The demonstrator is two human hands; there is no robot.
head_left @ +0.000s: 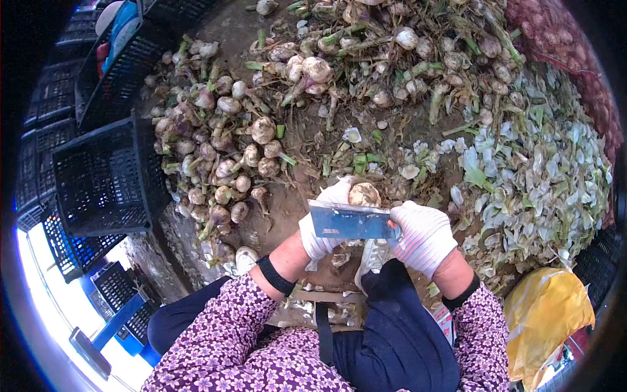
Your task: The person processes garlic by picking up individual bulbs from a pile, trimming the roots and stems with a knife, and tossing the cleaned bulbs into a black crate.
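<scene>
In the head view, my left hand (321,228), in a white glove, is closed around a garlic bulb (364,195) at the centre. My right hand (423,239), in a striped white glove, grips the handle end of a wide cleaver (349,223). Its broad blade lies across the front of my left hand and just below the bulb, hiding part of the left fingers. Whether the edge touches the bulb is not clear. Many garlic bulbs (263,130) with cut stems lie on the ground beyond and to the left.
Black plastic crates (104,179) stand at the left. Garlic with stalks and roots (392,59) is heaped at the top. Pale peeled skins (535,189) cover the right side, beside a red mesh sack (555,39). A yellow bag (548,313) sits at the lower right.
</scene>
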